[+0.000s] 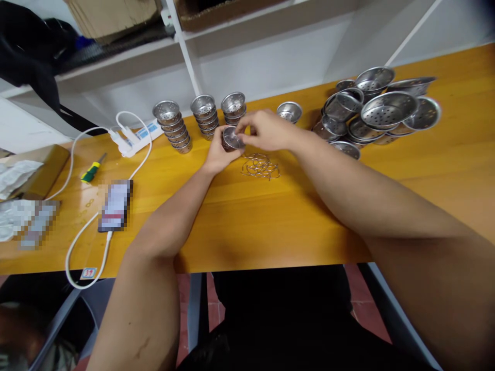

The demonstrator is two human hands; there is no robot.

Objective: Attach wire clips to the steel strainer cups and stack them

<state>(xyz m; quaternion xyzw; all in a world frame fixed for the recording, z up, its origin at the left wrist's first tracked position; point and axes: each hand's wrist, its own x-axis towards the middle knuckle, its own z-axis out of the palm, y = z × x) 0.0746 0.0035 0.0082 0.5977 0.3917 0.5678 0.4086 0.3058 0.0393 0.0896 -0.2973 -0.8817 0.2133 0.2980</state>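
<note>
My left hand (218, 154) is wrapped round a small perforated metal cup (231, 138), tilted with its mouth toward me. My right hand (261, 130) reaches to the cup's rim with thumb and fingers pinched together; whatever lies between those fingertips is too small to make out. Just below the hands, a loose heap of thin bent metal wires (261, 166) lies on the table. Behind the cup rise stacks of like cups: a left stack (176, 129), a middle stack (204, 117) and a right stack (233, 107), the last partly hidden by my hands.
A jumbled pile of perforated metal cups (386, 111) fills the right back, with another cup (289, 111) nearer. To the left are a white power strip (141, 138), a screwdriver (93, 169) and a phone (115, 206) on a looping white cable. White shelving (270, 46) stands behind the table.
</note>
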